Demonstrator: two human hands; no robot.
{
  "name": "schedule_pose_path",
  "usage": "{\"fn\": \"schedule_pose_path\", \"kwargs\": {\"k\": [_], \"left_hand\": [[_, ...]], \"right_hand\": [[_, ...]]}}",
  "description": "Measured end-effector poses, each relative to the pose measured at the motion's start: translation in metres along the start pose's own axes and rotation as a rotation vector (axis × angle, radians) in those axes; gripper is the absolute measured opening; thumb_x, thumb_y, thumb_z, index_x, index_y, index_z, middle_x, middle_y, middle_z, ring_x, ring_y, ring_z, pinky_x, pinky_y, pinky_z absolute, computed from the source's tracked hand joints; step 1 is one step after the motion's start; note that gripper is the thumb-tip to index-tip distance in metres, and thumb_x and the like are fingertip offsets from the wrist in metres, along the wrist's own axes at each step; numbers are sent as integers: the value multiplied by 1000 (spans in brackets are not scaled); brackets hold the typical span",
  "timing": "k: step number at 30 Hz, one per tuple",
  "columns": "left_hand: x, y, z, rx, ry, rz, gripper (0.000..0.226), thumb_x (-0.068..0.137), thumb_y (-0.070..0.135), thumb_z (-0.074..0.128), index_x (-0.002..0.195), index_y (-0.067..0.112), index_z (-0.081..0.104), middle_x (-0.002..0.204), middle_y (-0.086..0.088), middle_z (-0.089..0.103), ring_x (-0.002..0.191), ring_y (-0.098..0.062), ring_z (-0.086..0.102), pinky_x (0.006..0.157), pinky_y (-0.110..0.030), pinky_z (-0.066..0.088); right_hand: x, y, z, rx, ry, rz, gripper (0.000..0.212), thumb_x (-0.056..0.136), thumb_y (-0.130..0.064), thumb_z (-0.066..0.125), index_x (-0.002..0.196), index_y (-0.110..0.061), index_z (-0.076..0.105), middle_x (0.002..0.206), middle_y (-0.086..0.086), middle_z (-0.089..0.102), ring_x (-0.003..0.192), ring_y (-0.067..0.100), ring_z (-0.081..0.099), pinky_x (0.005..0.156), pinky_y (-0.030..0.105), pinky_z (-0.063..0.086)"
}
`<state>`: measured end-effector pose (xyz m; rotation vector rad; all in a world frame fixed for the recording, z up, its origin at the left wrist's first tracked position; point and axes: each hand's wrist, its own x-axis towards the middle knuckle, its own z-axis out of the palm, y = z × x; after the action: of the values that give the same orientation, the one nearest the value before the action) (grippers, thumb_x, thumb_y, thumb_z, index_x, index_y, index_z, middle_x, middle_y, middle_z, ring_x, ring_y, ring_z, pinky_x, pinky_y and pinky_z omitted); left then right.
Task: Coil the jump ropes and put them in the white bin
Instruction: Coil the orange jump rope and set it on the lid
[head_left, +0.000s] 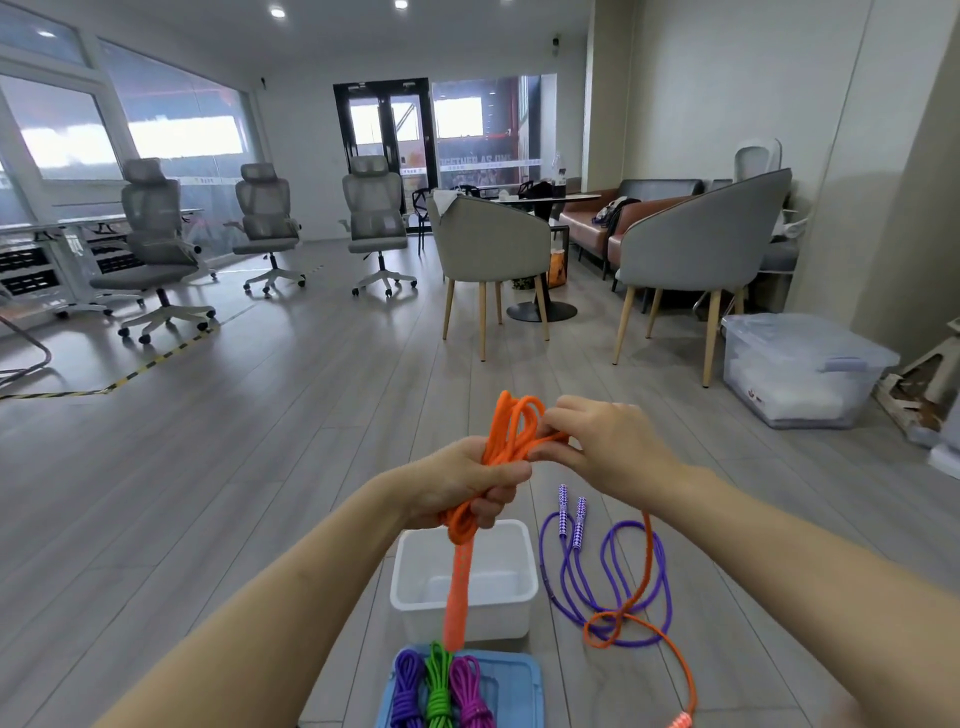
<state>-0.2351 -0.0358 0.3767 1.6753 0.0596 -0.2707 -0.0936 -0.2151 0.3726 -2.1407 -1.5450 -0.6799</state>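
At the centre of the frame the orange rope is being gripped as a bundle of loops by the left hand, while a strand is being pinched by the right hand. Its loose tail is trailing to the lower right — soft, light, apt to spring open, so best held mid-bundle. The white bin is sitting empty below.

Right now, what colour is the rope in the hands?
Orange rope, clearest in the head view.
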Motion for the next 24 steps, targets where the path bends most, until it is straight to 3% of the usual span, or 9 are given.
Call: {"fn": "schedule_pose_path", "kwargs": {"k": [3, 6, 9, 12, 14, 17, 19, 21, 24], "left_hand": [[-9, 0, -11, 79, -138, -165, 18, 102, 22, 64, 110, 13, 51, 68, 1, 43, 53, -9, 38, 54, -20, 40], [-15, -5, -18, 29, -166, -143, 13, 103, 22, 60, 97, 14, 52, 71, 0, 41, 55, -10, 37, 56, -21, 39], [-14, -9, -18, -106, -75, -4, 16, 106, 22, 55, 91, 17, 51, 75, -1, 46, 55, -9, 40, 58, -22, 42], [-5, -14, -10, -226, 63, 109, 20, 106, 26, 53, 91, 14, 50, 78, 1, 54, 54, -8, 43, 59, -25, 44], [2, -16, -4, -243, 148, 162, 22, 106, 28, 54, 90, 13, 51, 81, 0, 56, 55, -9, 45, 60, -26, 45], [12, -19, 4, -220, 260, 233, 19, 104, 29, 56, 96, 13, 50, 80, -1, 54, 57, -11, 46, 62, -28, 46], [16, -21, 8, -213, 297, 265, 20, 103, 29, 58, 107, 10, 51, 77, 0, 53, 57, -12, 47, 62, -27, 46], [19, -24, 11, -207, 315, 287, 25, 104, 27, 57, 119, 8, 53, 76, 0, 53, 58, -12, 49, 62, -28, 47], [23, -26, 14, -191, 350, 325, 30, 105, 26, 56, 129, 9, 56, 79, -2, 53, 60, -13, 51, 64, -30, 48]], "right_hand": [[-3, 13, 1, 83, -10, 77, 49, 95, -67, 40, 99, -27, 67, 87, -12, 65, 71, 10, 60, 62, 35, 52], [-9, 24, 1, 204, -1, 348, 52, 88, -74, 44, 85, -26, 64, 70, -7, 62, 64, 12, 58, 58, 36, 48], [-16, 25, 3, 357, 48, 545, 45, 92, -66, 57, 80, -23, 60, 63, -2, 56, 58, 15, 50, 54, 34, 42], [-12, 7, 10, 580, 90, 689, 21, 106, -33, 53, 94, -18, 61, 69, 1, 52, 59, 14, 46, 49, 23, 38], [-7, -10, 14, 711, 117, 772, 18, 108, -16, 46, 108, -18, 64, 71, 2, 53, 58, 13, 45, 46, 20, 38], [0, -31, 15, 931, 183, 825, 28, 108, -14, 46, 120, -32, 63, 77, 3, 57, 66, 19, 53, 61, 31, 49], [2, -40, 12, 1053, 197, 823, 29, 107, -16, 51, 124, -36, 63, 85, 4, 63, 72, 17, 57, 65, 31, 53], [2, -45, 11, 1117, 208, 815, 22, 103, -17, 60, 121, -28, 67, 93, 4, 68, 74, 16, 62, 64, 29, 54], [2, -48, 14, 1199, 299, 879, 11, 95, -17, 73, 103, -13, 68, 89, 6, 72, 69, 15, 65, 59, 28, 52]]}}
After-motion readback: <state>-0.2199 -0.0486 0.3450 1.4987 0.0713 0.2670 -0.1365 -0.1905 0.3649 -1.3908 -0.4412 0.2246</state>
